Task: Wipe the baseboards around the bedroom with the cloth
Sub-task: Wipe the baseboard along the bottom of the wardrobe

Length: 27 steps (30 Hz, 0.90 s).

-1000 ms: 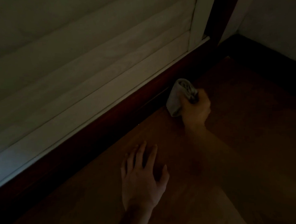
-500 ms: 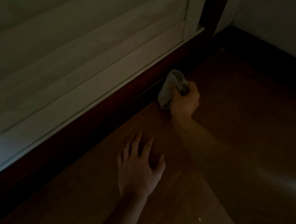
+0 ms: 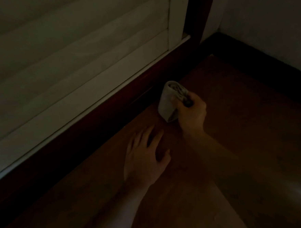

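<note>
Cloth (image 3: 168, 102), pale and folded into a wad, shows in the head view at the far edge of the floor (image 3: 234, 108), against or just beside the dark baseboard (image 3: 110, 116), near the room's corner. The right hand (image 3: 190, 114) holds it, grip curled tight round the wad. The left hand (image 3: 144, 160) lies flat on the floor nearer the person, grip wide, fingers spread. A white slatted panel (image 3: 71, 66) rises above the baseboard.

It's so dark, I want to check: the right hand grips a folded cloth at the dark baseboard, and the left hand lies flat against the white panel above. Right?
Not quite. The head view shows the left hand lying flat on the wooden floor, not against the white panel. The rest holds: the right hand grips the folded cloth at the dark baseboard.
</note>
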Motion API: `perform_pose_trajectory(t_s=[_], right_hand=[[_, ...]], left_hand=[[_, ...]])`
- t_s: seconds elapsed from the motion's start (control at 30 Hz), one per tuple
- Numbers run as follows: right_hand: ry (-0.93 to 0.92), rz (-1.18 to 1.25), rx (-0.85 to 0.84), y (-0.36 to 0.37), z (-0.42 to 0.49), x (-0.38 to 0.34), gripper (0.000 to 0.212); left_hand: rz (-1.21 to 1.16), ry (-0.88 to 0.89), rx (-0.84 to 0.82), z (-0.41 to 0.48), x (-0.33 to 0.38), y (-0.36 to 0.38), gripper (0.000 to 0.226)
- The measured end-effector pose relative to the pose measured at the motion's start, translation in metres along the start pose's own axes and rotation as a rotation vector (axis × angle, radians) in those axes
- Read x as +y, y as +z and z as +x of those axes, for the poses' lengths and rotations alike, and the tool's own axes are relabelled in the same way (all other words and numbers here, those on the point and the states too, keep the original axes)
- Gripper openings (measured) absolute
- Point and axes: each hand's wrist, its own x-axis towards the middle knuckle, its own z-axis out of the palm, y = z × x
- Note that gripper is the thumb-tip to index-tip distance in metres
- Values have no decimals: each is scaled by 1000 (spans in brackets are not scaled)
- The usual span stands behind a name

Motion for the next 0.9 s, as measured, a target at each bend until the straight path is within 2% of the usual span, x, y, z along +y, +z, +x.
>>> perform_pose_trajectory(t_s=[0.2,0.37,0.43,0.53,0.67,0.73,0.9], right_hand=[[-94,-64,-18,21,21,-21,26],[-51,-152,201,7,72,-26,24],[-9,-174,231,2,89,-29,27],[-13,-153,188,5,75,-29,23],[-36,-72,29,10,50,-16,38],[-37,-102,19,8,57,-15,41],[31,-153,210,3,92,-16,33]], left_hand=[[60,13,-6,1,0,3,66],[70,10,-20,0,-1,3,67],[71,6,-29,1,-1,3,67],[73,1,-39,1,-1,3,68],[75,12,-19,1,0,3,66],[76,5,-24,1,1,2,66],[81,0,-20,2,0,3,67]])
